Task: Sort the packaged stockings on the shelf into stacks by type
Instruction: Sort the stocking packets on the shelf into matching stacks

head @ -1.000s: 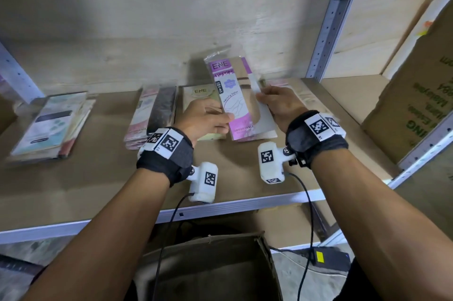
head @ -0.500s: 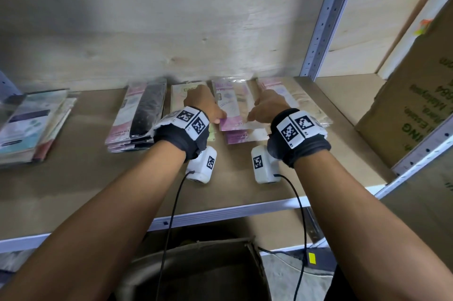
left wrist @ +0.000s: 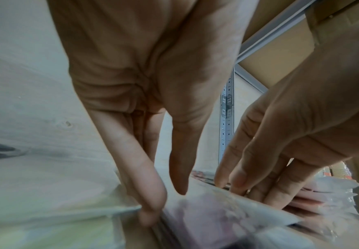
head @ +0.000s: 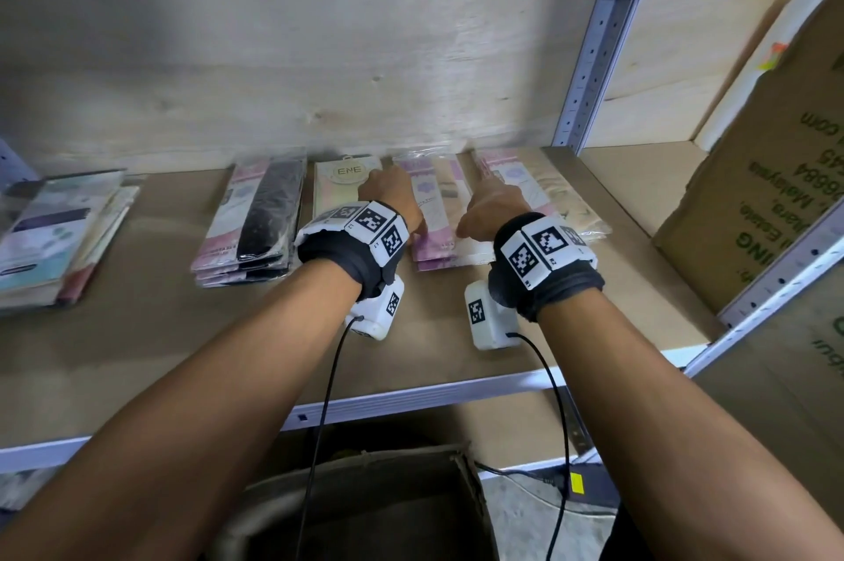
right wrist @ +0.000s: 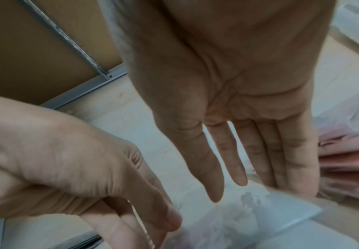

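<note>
Both hands are down on the shelf (head: 137, 341) now, working the same pile — the purple-label stack (head: 434, 213) of packaged stockings, sitting near the back wall between the cream pack (head: 338, 190) printed "ENE" and the beige-stocking stack (head: 557, 199) by the metal upright (head: 598, 39). The left hand (head: 388, 199) sits at the pile's left edge, and the left wrist view shows its fingers (left wrist: 148, 182) stretched long and straight, tips down against the side of the packs where they meet the cream one — not curled round anything, just pressing at the edge. The right hand (head: 491, 206) is on the pile's right side; from its own wrist camera the palm is flat and wide, fingers (right wrist: 236, 161) extended together, tips on the clear plastic wrapper of the top pack. The picture there is blurred, so whether those tips press hard or only touch, I cannot tell. Over to the left, the black-stocking stack (head: 255, 222) lies squared up just beside the cream pack, and further left, well apart, a teal-and-white stack (head: 55, 236) rests near the shelf's end. On the right, beyond the upright, a brown cardboard box (head: 767, 195) leans in the neighbouring bay.
</note>
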Demonstrator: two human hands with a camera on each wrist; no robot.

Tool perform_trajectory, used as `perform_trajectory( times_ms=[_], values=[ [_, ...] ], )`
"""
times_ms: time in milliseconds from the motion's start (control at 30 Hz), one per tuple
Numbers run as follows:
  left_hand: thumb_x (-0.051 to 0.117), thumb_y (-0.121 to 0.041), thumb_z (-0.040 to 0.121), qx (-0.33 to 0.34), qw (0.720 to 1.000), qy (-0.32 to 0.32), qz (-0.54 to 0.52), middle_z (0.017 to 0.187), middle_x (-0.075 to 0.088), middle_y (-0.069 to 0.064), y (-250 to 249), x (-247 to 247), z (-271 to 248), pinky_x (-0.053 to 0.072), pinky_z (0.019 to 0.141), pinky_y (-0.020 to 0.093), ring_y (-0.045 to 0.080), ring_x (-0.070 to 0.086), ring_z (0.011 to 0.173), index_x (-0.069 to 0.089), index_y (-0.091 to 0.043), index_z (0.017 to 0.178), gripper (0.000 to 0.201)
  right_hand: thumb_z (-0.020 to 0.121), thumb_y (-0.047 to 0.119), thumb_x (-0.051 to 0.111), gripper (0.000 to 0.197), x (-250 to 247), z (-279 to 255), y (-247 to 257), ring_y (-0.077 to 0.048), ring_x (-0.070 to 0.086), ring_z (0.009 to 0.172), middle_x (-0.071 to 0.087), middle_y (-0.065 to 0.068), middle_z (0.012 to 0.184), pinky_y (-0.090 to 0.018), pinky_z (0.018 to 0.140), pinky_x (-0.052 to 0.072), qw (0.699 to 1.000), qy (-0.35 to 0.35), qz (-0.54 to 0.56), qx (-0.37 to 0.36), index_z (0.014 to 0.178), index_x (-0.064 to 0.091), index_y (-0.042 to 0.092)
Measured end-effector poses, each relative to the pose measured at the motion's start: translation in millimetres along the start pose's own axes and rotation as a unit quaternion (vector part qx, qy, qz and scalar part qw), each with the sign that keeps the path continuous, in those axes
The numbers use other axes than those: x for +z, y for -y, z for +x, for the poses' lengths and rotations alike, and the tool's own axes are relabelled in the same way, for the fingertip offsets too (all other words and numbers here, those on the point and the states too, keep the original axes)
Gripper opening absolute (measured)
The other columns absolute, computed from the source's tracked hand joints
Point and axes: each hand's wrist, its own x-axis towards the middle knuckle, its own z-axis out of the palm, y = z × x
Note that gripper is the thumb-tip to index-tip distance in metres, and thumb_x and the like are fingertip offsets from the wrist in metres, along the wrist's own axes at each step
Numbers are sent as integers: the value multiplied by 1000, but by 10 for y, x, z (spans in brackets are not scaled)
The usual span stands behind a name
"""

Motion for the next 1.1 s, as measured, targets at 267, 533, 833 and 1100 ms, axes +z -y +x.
perform_trajectory(
  times_ms=[267,533,833,1100],
  values=[
    [81,-30,80,22,997,-45,-61,110,71,15,67,-189,-69,58,89,42,31,71,100,68,-2,110,43,88,6,64,28,-88,3,-53,-26,63,109,65,-12,120,-26,85,49,997,-6,41,-59,117,66,4],
    [74,-23,86,-16,934,-161,-319,69,74,7,1014,-681,-350,64,70,43,26,75,66,71,-16,70,17,91,1,62,16,23,-205,194,-29,68,71,71,-22,90,-40,74,60,956,58,251,-143,105,65,-6],
    [61,-31,88,-169,914,-280,-242,104,74,17,2635,-1294,-531,54,88,35,34,68,101,76,-6,100,31,93,-1,60,16,593,-523,1219,-27,61,65,65,-21,81,-32,59,56,907,192,307,-214,108,61,-7],
    [62,-22,94,-212,933,-225,-185,92,58,14,3545,-1505,-746,42,80,30,27,54,85,67,-10,88,14,93,-8,55,11,1506,-652,2510,-24,63,66,63,-22,86,-35,69,60,891,291,275,-215,103,59,-7]
  ],
)
